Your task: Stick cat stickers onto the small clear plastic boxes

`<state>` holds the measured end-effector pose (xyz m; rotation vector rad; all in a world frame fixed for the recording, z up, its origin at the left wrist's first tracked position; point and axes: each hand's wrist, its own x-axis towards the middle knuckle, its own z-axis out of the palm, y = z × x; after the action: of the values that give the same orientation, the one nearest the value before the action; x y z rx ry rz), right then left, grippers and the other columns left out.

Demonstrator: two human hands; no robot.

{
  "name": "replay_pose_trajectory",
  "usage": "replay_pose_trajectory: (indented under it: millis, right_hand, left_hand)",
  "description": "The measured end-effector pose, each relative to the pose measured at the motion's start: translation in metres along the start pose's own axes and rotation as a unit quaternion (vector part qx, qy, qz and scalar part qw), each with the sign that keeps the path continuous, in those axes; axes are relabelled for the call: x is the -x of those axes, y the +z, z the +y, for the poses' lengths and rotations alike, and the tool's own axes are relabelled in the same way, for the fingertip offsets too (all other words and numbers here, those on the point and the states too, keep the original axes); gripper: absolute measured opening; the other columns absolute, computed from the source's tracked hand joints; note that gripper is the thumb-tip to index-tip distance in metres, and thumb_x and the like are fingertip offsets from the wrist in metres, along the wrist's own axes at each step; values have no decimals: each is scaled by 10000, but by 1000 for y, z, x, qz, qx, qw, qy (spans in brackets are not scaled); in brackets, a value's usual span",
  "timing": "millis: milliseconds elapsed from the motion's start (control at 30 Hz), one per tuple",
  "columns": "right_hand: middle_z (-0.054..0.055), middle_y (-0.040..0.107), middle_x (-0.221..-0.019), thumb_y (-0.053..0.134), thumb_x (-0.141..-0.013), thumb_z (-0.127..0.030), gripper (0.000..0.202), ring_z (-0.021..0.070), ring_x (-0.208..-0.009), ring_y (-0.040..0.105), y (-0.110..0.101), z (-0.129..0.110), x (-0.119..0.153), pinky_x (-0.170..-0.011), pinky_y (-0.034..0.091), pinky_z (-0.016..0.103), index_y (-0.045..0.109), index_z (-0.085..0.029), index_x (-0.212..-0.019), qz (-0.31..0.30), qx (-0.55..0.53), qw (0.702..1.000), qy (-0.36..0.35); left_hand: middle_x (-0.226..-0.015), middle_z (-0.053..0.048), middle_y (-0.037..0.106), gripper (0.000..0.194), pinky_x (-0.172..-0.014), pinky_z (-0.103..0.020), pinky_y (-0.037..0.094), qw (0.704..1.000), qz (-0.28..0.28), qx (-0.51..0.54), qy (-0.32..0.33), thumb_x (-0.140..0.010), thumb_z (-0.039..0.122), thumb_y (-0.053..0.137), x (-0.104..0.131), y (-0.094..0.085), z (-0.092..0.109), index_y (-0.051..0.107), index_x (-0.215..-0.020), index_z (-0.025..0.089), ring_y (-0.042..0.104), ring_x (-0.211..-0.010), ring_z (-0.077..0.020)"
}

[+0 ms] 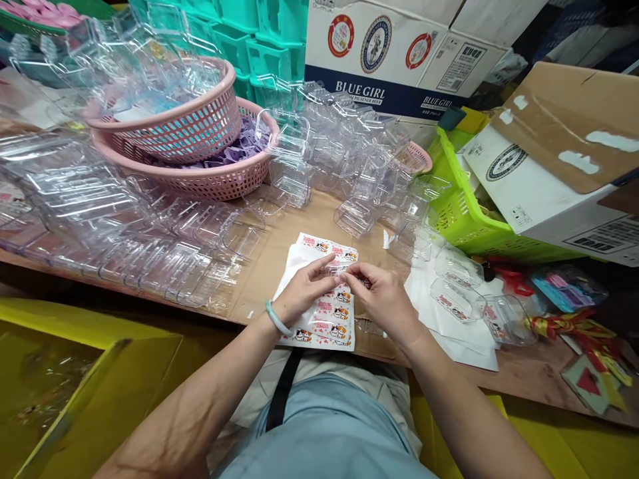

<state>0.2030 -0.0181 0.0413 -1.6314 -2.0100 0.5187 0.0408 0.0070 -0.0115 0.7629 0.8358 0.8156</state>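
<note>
A stack of sticker sheets with cartoon cats and pink hearts lies on the cardboard in front of me. Above it my left hand, with a pale green bangle at the wrist, has thumb and forefinger on a small clear sticker. My right hand pinches at the sticker's right edge, its other fingers curled in. The fingertips of both hands nearly meet, partly hiding the sticker. To the right, clear plastic cases with cat stickers on them rest on white backing paper.
Many clear plastic cases line the left side, with more heaped behind. Stacked pink baskets hold blue and purple pieces. A lime-green crate carries an open carton at right. Teal crates stand behind.
</note>
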Motion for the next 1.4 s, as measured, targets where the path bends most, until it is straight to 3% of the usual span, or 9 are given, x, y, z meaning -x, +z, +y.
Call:
replay_pose_trajectory:
  millis: [233, 333, 433, 567, 700, 833, 933, 1100, 1400]
  right_hand:
    - [60, 669, -754, 468, -961, -240, 187, 173, -697, 607, 18, 13, 12, -659, 423, 275, 616, -172, -871, 106, 166, 968, -155]
    - [28, 609, -747, 542, -926, -294, 147, 160, -672, 565, 14, 29, 12, -650, 435, 270, 575, -184, -1019, 204, 107, 969, -85]
    - [38, 566, -916, 619, -860, -379, 426, 157, -755, 561, 8, 38, 13, -685, 479, 273, 440, -225, -1214, 279, -58, 957, 61]
    - [107, 507, -1231, 739, -709, -476, 816, 221, -1033, 565, 9, 28, 18, -787, 521, 322, 295, -275, -1362, 153, -240, 944, 164]
    - [77, 593, -1123, 604, -802, -551, 506, 209, -971, 601, 3, 30, 28, -733, 552, 305, 528, -228, -1184, 84, -350, 912, 199]
    - [79, 602, -1179, 483, -871, -599, 496, 204, -983, 618, -20, 50, 54, -770, 565, 328, 573, -236, -1197, 54, -428, 877, 211]
    - [85, 594, -1243, 399, -911, -603, 502, 203, -1010, 635, -31, 60, 75, -873, 538, 370, 540, -257, -1247, 61, -493, 841, 215]
    - [63, 598, -1265, 449, -912, -555, 417, 223, -1133, 588, -32, 63, 95, -888, 531, 349, 584, -264, -1178, 107, -485, 841, 217]
    - [58, 616, -1254, 471, -908, -509, 392, 222, -1134, 591, -28, 67, 104, -885, 529, 347, 596, -255, -1179, 100, -510, 820, 239]
  left_hand:
    - [-1054, -77, 654, 660, -819, -307, 478, 997, 9, -58, 46, -702, 316, 745, -5, 1, -5, 534, -1309, 162, 605, -901, -165]
    - [-1039, -67, 651, 686, -837, -327, 485, 998, 23, -57, 30, -700, 319, 738, -4, 0, -3, 513, -1331, 172, 614, -888, -164]
    - [-1048, -73, 655, 705, -867, -349, 485, 998, 36, -50, 15, -698, 306, 733, -1, 3, 1, 496, -1347, 171, 626, -905, -175]
    - [-1155, -90, 642, 696, -898, -362, 484, 999, 8, -47, 22, -712, 319, 727, 7, 15, 9, 488, -1352, 184, 628, -991, -206]
    - [-1200, -95, 639, 682, -938, -373, 483, 999, -26, -38, -13, -711, 322, 731, 13, 28, 11, 498, -1336, 179, 610, -1083, -242]
    - [-1249, -88, 617, 603, -956, -391, 488, 998, -46, -13, -43, -737, 310, 706, 11, 41, 1, 525, -1298, 186, 566, -1164, -265]
    - [-1282, -103, 595, 511, -951, -418, 494, 995, -72, 14, -60, -760, 298, 676, 10, 53, -8, 566, -1244, 177, 537, -1198, -287]
    - [-1275, -82, 603, 485, -978, -407, 483, 995, -83, 6, -60, -754, 304, 696, 14, 66, -17, 592, -1215, 195, 546, -1189, -282]
    - [-1274, -67, 615, 558, -972, -397, 499, 995, -69, -25, -70, -724, 346, 726, 21, 69, -25, 588, -1249, 217, 541, -1197, -293]
